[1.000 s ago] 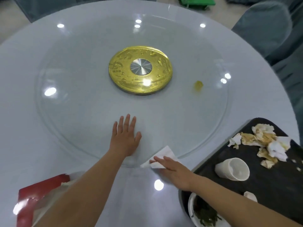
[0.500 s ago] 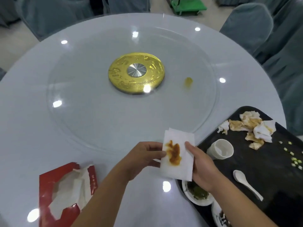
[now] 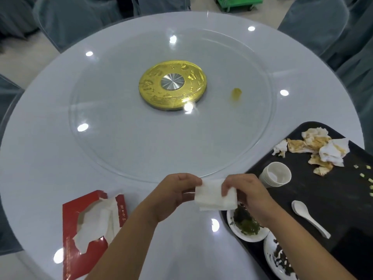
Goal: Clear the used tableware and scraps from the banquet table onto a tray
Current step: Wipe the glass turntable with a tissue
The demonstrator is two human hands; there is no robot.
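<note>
Tissue (image 3: 215, 197), folded, is pinched between left hand (image 3: 177, 191) and right hand (image 3: 245, 191) at lower centre; next, likely wiping the yellow smear (image 3: 235, 96) right of centre.

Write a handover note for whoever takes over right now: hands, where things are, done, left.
Left hand and right hand: both pinch one folded white tissue, held above the table's near edge.
Black tray at right holds crumpled stained tissues, a stack of white cups, a white spoon and two dishes with green scraps.
Done: tableware is on the tray.
Left: a small yellow piece sits on the glass turntable; the held tissue is not yet on the tray. The red tissue box is at near left.
</note>
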